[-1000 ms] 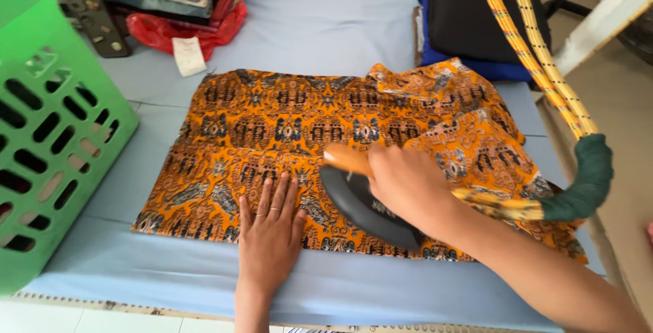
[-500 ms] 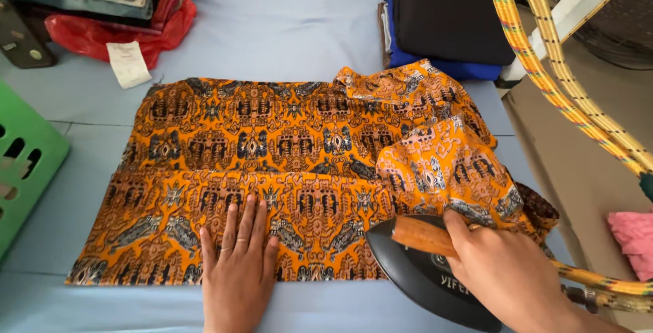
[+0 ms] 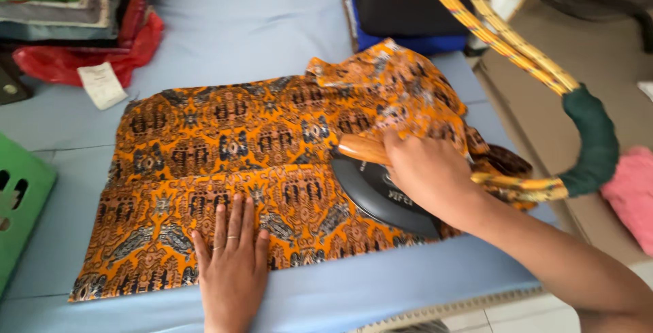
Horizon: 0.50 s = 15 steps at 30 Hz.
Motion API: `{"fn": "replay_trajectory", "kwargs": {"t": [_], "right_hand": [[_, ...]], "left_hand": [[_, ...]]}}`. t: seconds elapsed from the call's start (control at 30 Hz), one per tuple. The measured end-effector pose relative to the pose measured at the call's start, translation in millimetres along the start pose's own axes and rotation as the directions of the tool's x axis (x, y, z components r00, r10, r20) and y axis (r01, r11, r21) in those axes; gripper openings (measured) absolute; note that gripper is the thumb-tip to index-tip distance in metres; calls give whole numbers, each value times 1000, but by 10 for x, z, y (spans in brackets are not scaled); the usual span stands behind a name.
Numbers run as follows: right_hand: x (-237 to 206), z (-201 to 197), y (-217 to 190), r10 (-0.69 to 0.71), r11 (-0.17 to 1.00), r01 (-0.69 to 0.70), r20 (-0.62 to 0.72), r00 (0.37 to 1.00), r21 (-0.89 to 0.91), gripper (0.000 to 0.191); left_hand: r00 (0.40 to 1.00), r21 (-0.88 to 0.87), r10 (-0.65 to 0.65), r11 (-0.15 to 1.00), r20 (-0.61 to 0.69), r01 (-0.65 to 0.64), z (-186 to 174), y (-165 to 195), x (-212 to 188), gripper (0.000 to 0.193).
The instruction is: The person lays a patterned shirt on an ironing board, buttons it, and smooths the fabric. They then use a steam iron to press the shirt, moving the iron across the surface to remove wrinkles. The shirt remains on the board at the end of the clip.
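Sliding up from the frame's lower right, the iron (image 3: 381, 187), gripped by the right hand (image 3: 428, 176), now presses mid-cloth (image 3: 224, 149) while the left hand (image 3: 232, 265) lies flat, holding it smooth

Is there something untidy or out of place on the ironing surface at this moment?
Yes. The orange patterned shirt lies flat under the left hand, but its upper right part is bunched in folds behind the black iron that the right hand grips. A loose white tag lies apart, beside the red cloth.
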State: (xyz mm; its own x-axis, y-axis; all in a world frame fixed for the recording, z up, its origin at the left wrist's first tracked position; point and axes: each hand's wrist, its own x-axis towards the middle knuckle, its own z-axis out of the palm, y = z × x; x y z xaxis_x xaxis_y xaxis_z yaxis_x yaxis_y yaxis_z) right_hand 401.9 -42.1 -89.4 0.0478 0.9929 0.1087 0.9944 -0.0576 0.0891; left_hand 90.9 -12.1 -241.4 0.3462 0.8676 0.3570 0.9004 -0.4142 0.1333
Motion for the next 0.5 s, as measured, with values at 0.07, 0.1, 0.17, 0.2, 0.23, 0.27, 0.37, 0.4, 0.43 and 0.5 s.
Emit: {"fn": "replay_trajectory", "kwargs": {"t": [0.07, 0.1, 0.17, 0.2, 0.23, 0.27, 0.37, 0.4, 0.43, 0.5], "right_hand": [[-76, -5, -3, 8, 1000, -8, 30, 1000, 19, 35], [-109, -14, 0, 11, 1000, -12, 40, 999, 27, 32], [-254, -38, 5, 21, 999, -22, 5, 1000, 37, 30], [-326, -52, 17, 24, 999, -24, -14, 1000, 41, 29], [-395, -68, 44, 52, 999, -53, 48, 997, 15, 32], [-477, -85, 80, 81, 997, -80, 114, 990, -13, 36], [-694, -136, 217, 126, 992, -120, 184, 975, -48, 42], [-745, -154, 267, 132, 991, -124, 187, 973, -51, 43], [-782, -172, 313, 155, 987, -142, 206, 966, -77, 44], [-827, -203, 374, 195, 978, -169, 242, 950, -126, 46]], "left_hand": [[1000, -9, 5, 1000, 10, -5, -11, -22, 2, 60], [1000, -8, 2, 1000, 24, -1, -3, -38, 5, 60], [1000, -6, 2, 1000, 22, -2, 45, -74, 12, 61], [1000, -4, 6, 1000, 8, -6, 79, -97, 9, 61], [1000, -2, 10, 1000, -3, -10, 122, -124, 9, 61], [1000, 1, 5, 1000, 11, -5, 166, -159, 7, 62], [999, 35, 7, 999, 52, -9, 316, -275, 20, 63], [998, 66, 17, 998, 65, -21, 363, -313, 27, 63], [997, 98, 25, 995, 79, -32, 404, -342, 22, 64], [998, 64, 25, 998, 51, -28, 462, -377, -15, 63]]}}
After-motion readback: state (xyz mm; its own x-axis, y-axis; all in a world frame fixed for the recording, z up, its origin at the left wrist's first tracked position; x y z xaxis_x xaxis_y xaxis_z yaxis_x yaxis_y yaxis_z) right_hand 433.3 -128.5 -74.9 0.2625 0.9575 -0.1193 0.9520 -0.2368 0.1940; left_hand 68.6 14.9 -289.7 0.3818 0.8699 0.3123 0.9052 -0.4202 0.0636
